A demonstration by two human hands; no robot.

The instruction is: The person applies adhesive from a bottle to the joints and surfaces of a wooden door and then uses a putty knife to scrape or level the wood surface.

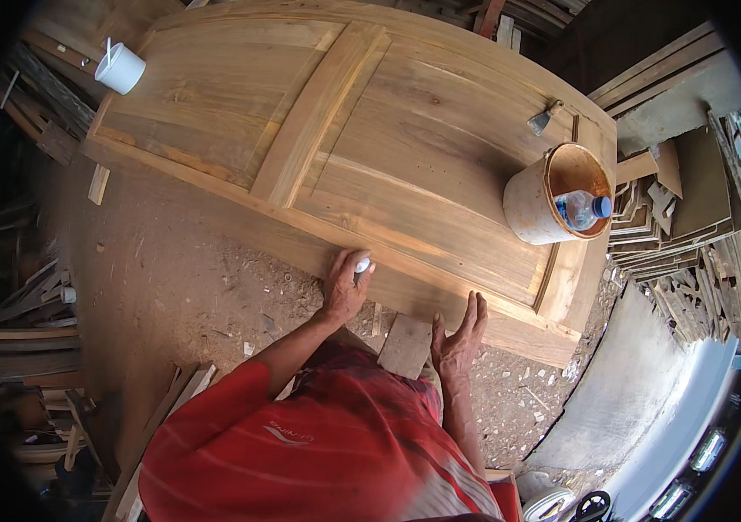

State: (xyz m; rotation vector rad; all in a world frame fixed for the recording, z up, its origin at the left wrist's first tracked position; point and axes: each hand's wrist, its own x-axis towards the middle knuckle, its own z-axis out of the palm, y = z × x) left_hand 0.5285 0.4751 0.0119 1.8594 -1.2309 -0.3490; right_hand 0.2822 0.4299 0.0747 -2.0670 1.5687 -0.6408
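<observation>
A large wooden panel door lies flat in front of me. My left hand is closed at its near edge, around a small thing with a rounded white end; the rest of that thing is hidden by the fingers. My right hand is farther right along the same edge, its fingers stretched out and the thumb apart, with nothing in it. The fingertips are at the door's edge; I cannot tell whether they press on it.
On the door's right part stands a stained bucket with a clear plastic bottle in it. Beyond it lies a scraper. A white tub with a stick stands at the far left corner. Stacked boards rise at right; scrap wood lies at left.
</observation>
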